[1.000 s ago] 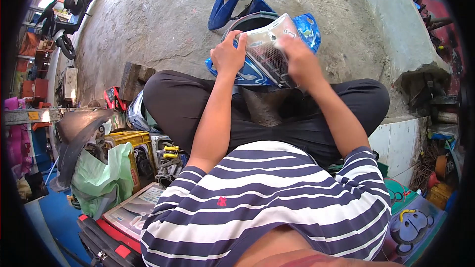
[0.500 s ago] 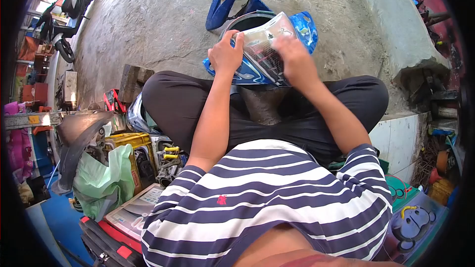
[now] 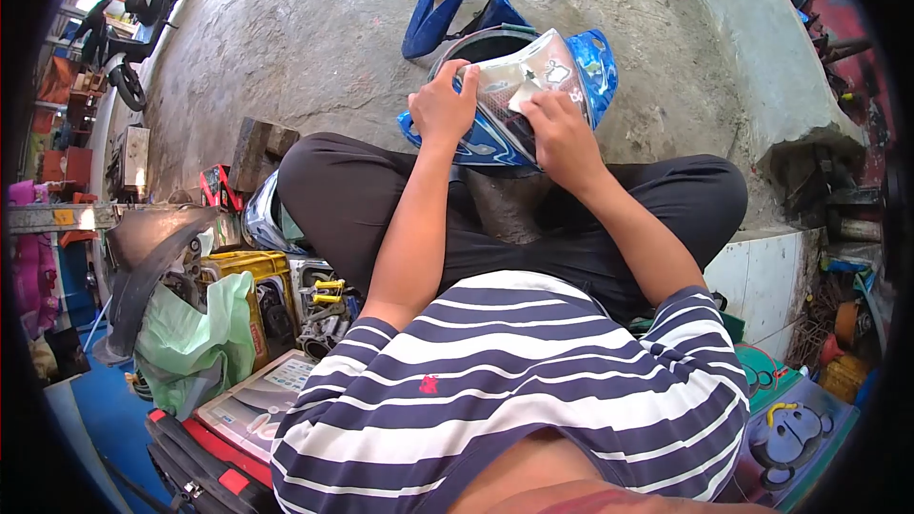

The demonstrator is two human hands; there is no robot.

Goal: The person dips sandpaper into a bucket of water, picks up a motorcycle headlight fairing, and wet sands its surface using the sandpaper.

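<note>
A glossy blue motorcycle fairing panel [image 3: 596,67] rests over my lap, its middle covered by a silvery, see-through patterned sheet [image 3: 562,62] with a mesh print. My left hand [image 3: 444,105] is closed on the panel's left upper edge, thumb and fingers at the sheet's border. Over the mesh part, my right hand [image 3: 564,138] pinches a small whitish flat piece [image 3: 522,95] between thumb and fingertips. A round dark rim [image 3: 476,38] shows behind the panel, mostly hidden by it.
Another blue fairing frame [image 3: 428,24] lies on the concrete floor just ahead. On my left are a green plastic bag [image 3: 195,333], a yellow crate [image 3: 249,271] and metal parts. A scooter [image 3: 124,52] stands far left. A low wall [image 3: 762,67] runs along the right.
My right hand was blurred over the mesh; now it is sharper, slightly lower, with the whitish piece showing at its fingertips. My left hand keeps its place on the panel's edge.
</note>
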